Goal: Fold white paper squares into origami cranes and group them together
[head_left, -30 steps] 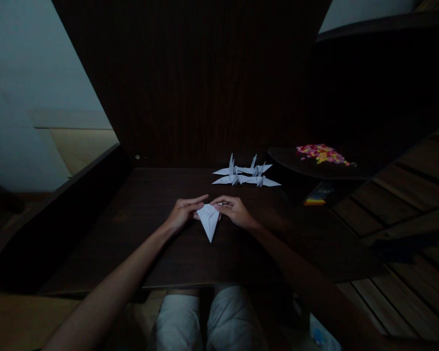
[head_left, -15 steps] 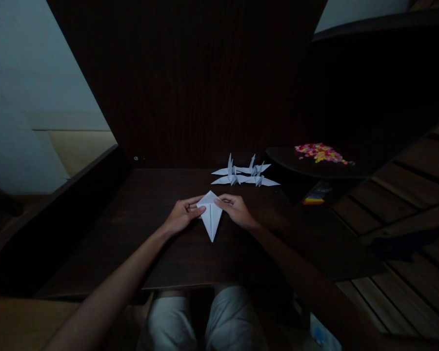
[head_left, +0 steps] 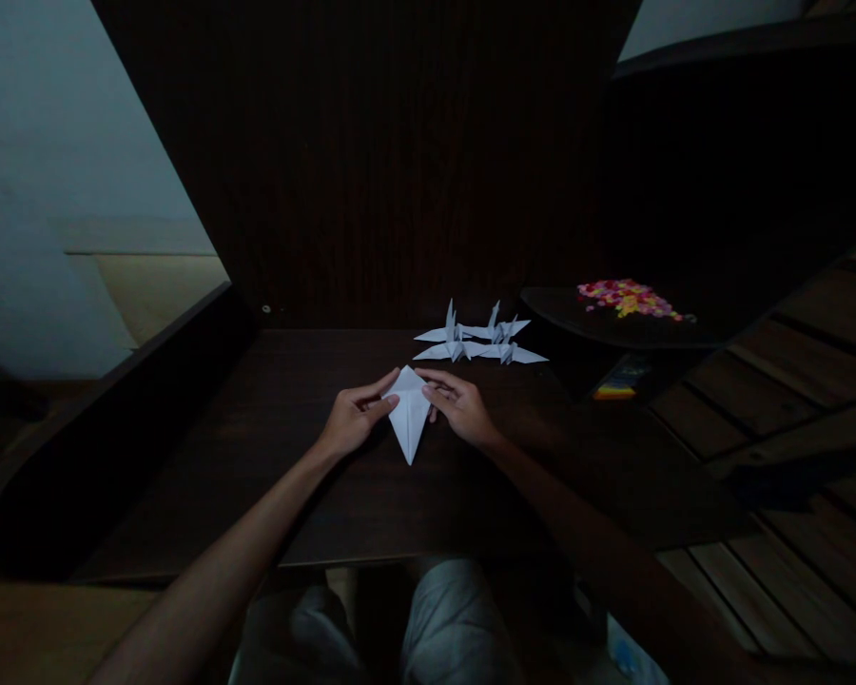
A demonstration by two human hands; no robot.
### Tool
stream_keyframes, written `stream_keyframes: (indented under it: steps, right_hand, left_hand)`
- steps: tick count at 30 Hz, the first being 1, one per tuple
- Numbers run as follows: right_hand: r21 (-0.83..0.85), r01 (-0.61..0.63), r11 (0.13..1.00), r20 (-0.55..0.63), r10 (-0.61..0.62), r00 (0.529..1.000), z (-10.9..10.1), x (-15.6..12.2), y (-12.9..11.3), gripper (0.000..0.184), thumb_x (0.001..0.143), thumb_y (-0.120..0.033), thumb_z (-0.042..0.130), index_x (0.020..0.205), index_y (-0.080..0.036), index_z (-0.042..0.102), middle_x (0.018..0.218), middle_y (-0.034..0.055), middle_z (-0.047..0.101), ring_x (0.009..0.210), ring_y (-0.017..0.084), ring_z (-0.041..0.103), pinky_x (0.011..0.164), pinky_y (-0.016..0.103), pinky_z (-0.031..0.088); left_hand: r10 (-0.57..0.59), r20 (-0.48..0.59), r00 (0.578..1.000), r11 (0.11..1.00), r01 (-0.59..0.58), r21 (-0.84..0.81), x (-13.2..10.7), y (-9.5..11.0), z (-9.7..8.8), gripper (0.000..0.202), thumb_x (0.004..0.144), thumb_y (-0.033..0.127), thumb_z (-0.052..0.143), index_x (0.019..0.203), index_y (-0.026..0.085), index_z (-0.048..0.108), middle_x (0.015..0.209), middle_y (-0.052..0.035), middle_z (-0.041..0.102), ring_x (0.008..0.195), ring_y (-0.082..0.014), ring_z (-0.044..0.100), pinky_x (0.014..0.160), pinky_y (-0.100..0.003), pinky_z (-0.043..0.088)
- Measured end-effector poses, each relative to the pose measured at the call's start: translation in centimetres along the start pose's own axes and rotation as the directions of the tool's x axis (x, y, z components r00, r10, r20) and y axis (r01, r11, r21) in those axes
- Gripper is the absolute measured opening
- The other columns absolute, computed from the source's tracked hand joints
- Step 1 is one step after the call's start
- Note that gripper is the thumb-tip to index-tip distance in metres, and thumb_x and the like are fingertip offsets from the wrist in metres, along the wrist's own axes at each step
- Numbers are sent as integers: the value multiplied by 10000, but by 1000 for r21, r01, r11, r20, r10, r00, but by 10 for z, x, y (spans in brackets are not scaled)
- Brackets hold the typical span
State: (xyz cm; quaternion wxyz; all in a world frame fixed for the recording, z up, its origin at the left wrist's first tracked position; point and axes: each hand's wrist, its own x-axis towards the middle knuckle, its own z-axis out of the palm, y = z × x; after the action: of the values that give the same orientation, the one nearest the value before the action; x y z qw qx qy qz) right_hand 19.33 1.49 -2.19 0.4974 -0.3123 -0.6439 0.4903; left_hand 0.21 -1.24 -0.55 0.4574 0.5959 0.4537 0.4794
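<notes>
A white paper folded into a kite shape (head_left: pixel 409 416) lies on the dark wooden table (head_left: pixel 278 476), its long point toward me. My left hand (head_left: pixel 353 420) pinches the paper's left edge with thumb and fingers. On the other side my right hand (head_left: pixel 457 406) holds the upper right edge, fingers curled over it. Both hands rest on the tabletop.
Several finished white paper cranes (head_left: pixel 479 341) sit just behind the hands. A dark tray with a pile of small colourful pieces (head_left: pixel 628 299) stands at the right, a striped coloured item (head_left: pixel 619 382) below it. A dark wooden panel (head_left: pixel 371 162) rises behind the table.
The paper's top flap, folded down a second ago, has been raised into a full kite shape with a peak at the top. Both hands stayed at its sides.
</notes>
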Motion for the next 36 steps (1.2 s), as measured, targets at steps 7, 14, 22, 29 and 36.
stream_keyframes:
  steps: [7, 14, 22, 29, 36]
  right_hand:
    - [19, -22, 1000, -37, 23, 999, -1, 1, -4, 362, 780, -370, 625, 1100, -200, 632, 699, -3, 621, 501, 94, 534, 440, 219, 451]
    - [-94, -22, 995, -27, 19, 999, -1, -4, -6, 390, 669, -328, 734, 1026, -179, 688, 833, 41, 676, 619, 111, 561, 565, 245, 496]
    - [-363, 82, 928, -31, -99, 995, -4, -5, -3, 288, 743, -362, 689, 971, -187, 720, 803, 54, 674, 695, 150, 578, 635, 279, 477]
    - [-427, 179, 887, 17, -190, 982, -4, -3, -13, 144, 769, -330, 675, 814, -203, 725, 769, 34, 597, 687, 142, 541, 614, 274, 441]
    - [-212, 32, 977, 10, -31, 999, 1, -3, -6, 190, 764, -364, 663, 812, -182, 682, 836, 54, 677, 806, 183, 630, 762, 340, 502]
  left_hand:
    - [29, 2, 1000, 999, -29, 27, -2, 4, 1, 566, 704, 414, 708, 1192, 144, 610, 1227, -104, 612, 1063, -259, 605, 922, -376, 475]
    - [-9, -16, 1000, 999, 10, 41, -3, 1, 0, 575, 657, 393, 757, 1156, 135, 636, 957, -85, 733, 802, -235, 665, 728, -348, 527]
    - [104, -44, 994, 970, -92, 225, -4, 0, 1, 372, 733, 386, 690, 1033, 166, 712, 1044, -93, 711, 953, -254, 645, 885, -364, 472]
    - [241, 30, 970, 916, -238, 324, -3, 4, -1, 249, 793, 389, 627, 906, 199, 742, 894, -69, 708, 830, -204, 628, 783, -307, 471]
    - [279, 4, 960, 908, -265, 324, 0, 0, -4, 222, 766, 387, 656, 824, 189, 737, 917, -68, 656, 878, -192, 596, 811, -305, 453]
